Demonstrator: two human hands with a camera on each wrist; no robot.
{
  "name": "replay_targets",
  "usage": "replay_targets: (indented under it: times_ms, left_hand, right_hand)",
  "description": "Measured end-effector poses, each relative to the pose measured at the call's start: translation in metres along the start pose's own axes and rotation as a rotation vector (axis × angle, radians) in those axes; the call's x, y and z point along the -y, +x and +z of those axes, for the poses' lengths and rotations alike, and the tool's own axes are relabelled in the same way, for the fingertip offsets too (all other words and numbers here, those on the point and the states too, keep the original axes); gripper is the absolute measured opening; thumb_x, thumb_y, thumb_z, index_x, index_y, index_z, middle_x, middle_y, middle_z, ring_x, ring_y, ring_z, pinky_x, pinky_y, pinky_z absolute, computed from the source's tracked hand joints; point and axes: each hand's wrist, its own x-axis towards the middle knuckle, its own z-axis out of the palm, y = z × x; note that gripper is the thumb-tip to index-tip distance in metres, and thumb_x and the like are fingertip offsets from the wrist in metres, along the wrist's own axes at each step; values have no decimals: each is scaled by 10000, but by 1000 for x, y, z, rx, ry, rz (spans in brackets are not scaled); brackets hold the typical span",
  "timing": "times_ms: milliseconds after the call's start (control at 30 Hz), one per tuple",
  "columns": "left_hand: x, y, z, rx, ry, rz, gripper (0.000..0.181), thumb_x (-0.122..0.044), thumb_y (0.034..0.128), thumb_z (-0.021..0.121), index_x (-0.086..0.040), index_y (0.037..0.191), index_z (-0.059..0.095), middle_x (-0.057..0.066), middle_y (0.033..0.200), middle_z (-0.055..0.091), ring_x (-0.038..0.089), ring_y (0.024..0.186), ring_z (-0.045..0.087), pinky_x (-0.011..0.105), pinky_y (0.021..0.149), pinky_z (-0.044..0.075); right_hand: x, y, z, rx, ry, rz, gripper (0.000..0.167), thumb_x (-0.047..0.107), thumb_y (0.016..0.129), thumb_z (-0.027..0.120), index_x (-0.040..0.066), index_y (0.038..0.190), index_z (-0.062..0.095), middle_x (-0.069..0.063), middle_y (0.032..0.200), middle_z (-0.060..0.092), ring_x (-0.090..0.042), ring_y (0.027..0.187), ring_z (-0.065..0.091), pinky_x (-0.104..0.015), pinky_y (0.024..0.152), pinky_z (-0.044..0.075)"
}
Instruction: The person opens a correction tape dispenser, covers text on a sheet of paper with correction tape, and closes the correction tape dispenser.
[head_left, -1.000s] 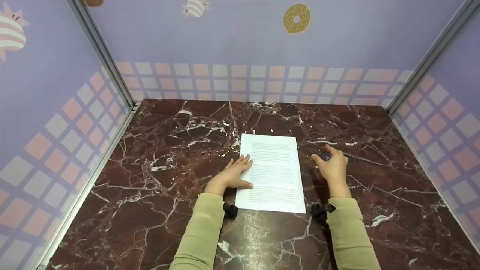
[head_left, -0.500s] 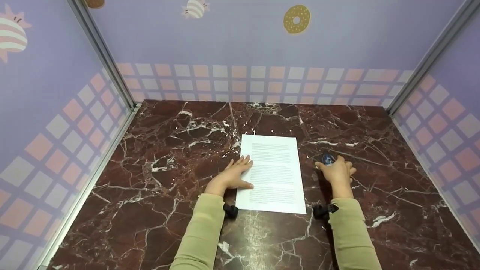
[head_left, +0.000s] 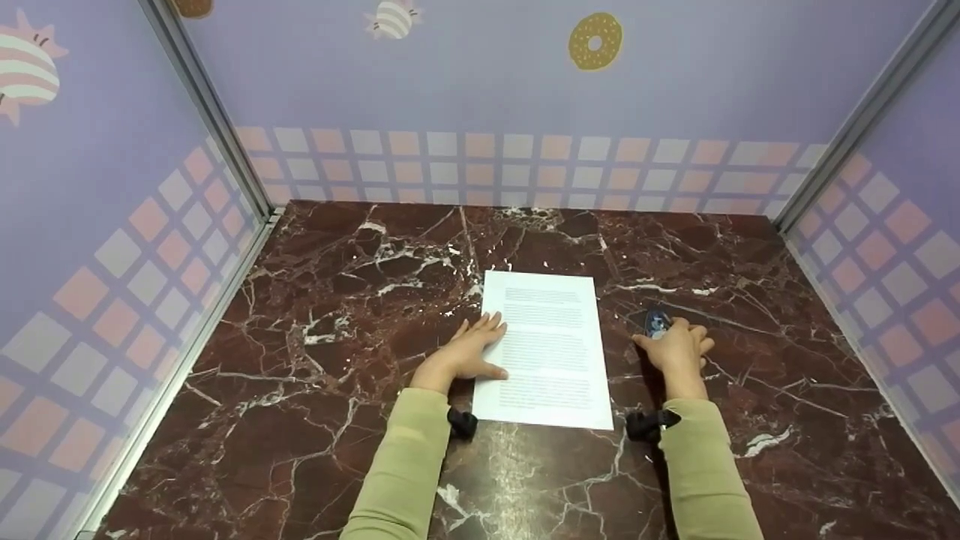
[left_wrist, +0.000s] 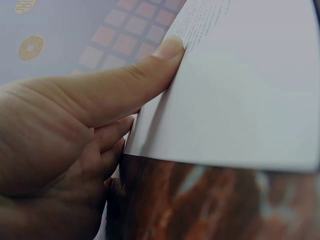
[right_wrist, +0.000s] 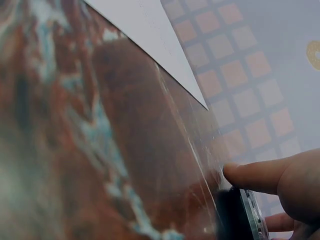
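Paper [head_left: 551, 375] lies flat on the table [head_left: 255, 450], unmoved, my left hand [head_left: 465, 357] resting with fingers spread at its left edge. Right of it, my right hand [head_left: 677, 349], pinching a dark blue object [head_left: 657, 322], has shifted slightly toward me; sheet seems well steadied.

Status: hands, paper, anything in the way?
Left hand resting on paper's left edge. Right hand holding blue item, right of paper. Paper flat, print up. Left hand covers part of its margin.
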Motion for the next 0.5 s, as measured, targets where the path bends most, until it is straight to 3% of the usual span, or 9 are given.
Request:
replay_targets:
  times_ms: [500]
  left_hand:
    - [-7,-3,-1,-12,12,-11,951,-301,848,831,-9,1596,321,148,1727,143,322,1625,87,550,1328,-18]
  right_hand:
    - [7,-2,2,13,18,-127,803,299,919,703,-11,1568,345,-362,1481,314,-502,1379,218,-713,1086,327]
